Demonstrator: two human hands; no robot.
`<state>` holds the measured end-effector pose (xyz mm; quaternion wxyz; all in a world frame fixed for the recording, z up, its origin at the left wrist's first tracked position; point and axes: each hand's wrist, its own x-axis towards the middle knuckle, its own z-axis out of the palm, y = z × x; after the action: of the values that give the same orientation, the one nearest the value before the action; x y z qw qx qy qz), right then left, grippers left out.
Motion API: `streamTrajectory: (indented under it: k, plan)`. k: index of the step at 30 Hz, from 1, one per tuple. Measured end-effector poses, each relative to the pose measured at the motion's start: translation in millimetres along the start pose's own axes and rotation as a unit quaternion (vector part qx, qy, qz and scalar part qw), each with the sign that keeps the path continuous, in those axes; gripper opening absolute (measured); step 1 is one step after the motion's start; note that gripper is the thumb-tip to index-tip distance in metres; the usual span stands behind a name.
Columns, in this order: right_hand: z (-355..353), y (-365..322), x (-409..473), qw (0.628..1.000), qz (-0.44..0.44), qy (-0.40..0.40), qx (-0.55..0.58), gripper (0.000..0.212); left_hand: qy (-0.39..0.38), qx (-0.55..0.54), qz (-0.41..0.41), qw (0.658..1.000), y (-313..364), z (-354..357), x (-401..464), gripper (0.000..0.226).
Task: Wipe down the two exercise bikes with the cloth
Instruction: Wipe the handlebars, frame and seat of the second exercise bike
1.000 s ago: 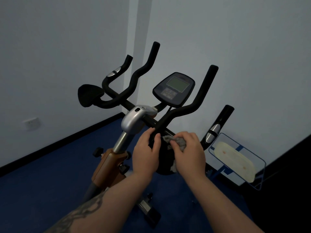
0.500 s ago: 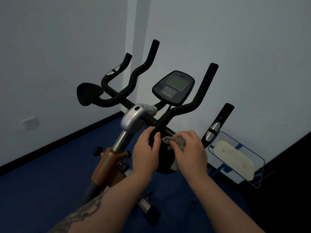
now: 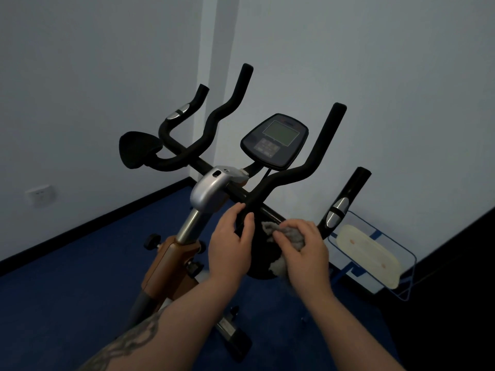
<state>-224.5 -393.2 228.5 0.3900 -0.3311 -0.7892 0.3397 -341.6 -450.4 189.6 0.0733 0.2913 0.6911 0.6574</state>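
Observation:
One exercise bike (image 3: 211,191) stands in front of me, with black handlebars, a silver stem cover and a console (image 3: 274,140) at its centre. My left hand (image 3: 230,245) grips the base of the right inner handlebar (image 3: 302,170). My right hand (image 3: 302,250) presses a grey cloth (image 3: 286,234) against the black elbow pad (image 3: 261,259) under the handlebar. Most of that pad is hidden by my hands. A second bike is not in view.
A blue wire rack (image 3: 375,250) holding a pale flat pad leans by the right wall. The room corner lies behind the bike. A wall socket (image 3: 40,195) sits low on the left wall. Blue carpet (image 3: 67,277) covers the floor.
Both hands stay on the same spot of the handlebar base. My right hand with the cloth has shifted only slightly; the view has tilted a little.

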Motion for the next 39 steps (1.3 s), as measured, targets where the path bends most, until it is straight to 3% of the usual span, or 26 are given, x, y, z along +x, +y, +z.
streamTrajectory:
  k: [3,8,14,17,21,27,30,33,39]
  plan:
    - [1.0,3.5,-20.6,0.999,0.008,0.040,0.014,0.022,-0.002,-0.003,0.002,1.000,-0.9,0.4,-0.4,0.035]
    - [4.7,-6.8,19.9,0.997,0.007,-0.032,-0.068,0.013,0.002,-0.006,-0.001,1.000,-3.6,-0.3,3.8,0.034]
    - [9.0,-1.5,-7.7,0.998,0.027,0.049,0.004,0.017,-0.004,-0.004,0.001,1.000,-6.3,2.0,0.5,0.033]
    - [8.5,1.7,-14.4,0.995,-0.026,0.046,-0.079,0.021,0.003,-0.005,0.005,1.000,-6.8,2.6,2.5,0.034]
    - [9.7,-4.9,10.9,0.981,-0.048,-0.017,-0.188,0.010,0.002,-0.001,0.006,1.000,-6.7,1.9,3.3,0.034]
    - [-2.4,4.9,-17.4,0.998,-0.025,-0.008,-0.052,0.016,-0.006,-0.003,0.010,1.000,-9.0,2.2,1.9,0.031]
    - [-3.0,-0.3,-17.7,1.000,-0.002,-0.006,-0.028,0.006,-0.005,-0.003,0.012,1.000,-8.6,1.6,2.9,0.035]
    - [2.0,-9.1,4.8,0.998,0.016,-0.008,-0.055,0.020,-0.003,-0.005,0.011,1.000,-8.8,1.3,3.8,0.028]
    - [3.8,-2.5,-10.2,0.994,-0.033,0.015,-0.105,0.018,-0.009,-0.001,0.006,1.000,-7.0,1.4,1.4,0.030]
